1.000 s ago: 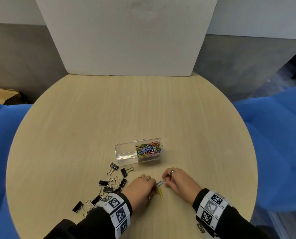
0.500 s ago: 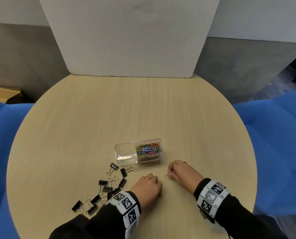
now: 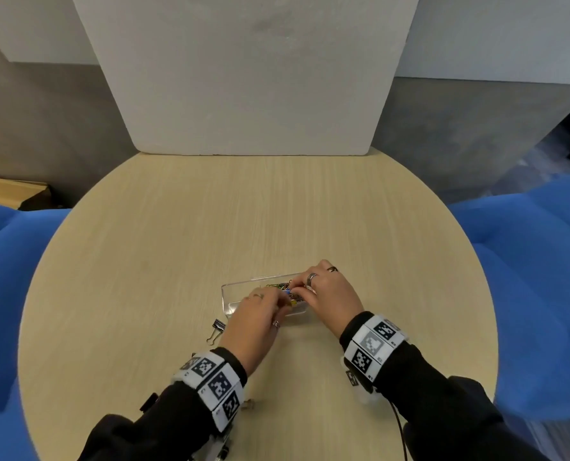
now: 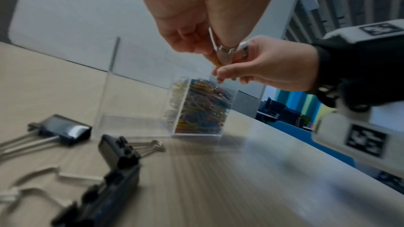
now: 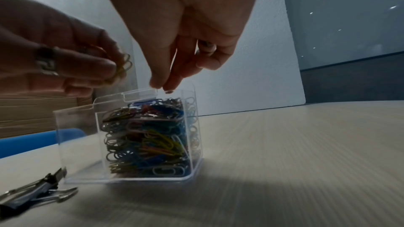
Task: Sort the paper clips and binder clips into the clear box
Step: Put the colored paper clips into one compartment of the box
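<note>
The clear box [image 3: 231,296] stands in the near middle of the round table [image 3: 177,244]. Its right compartment is packed with coloured paper clips [image 5: 148,141]; its left compartment [image 4: 131,103] looks bare. My left hand [image 3: 281,302] hovers over the box's front edge and pinches a yellow paper clip [image 5: 124,64]. My right hand [image 5: 162,86] points its thumb and forefinger down just above the full compartment, with nothing showing between them. A blue paper clip [image 5: 143,102] lies on top of the pile right below them. Black binder clips [image 4: 63,130] lie on the table left of the box.
One binder clip [image 3: 217,328] shows beside my left hand; others are hidden under my left forearm. A white board [image 3: 253,78] stands at the table's far edge. Blue seats [image 3: 526,277] flank the table on both sides.
Both hands have risen from the table in front of the box to above its right compartment. The left brought the yellow clip along; the blue clip is no longer in the right fingers.
</note>
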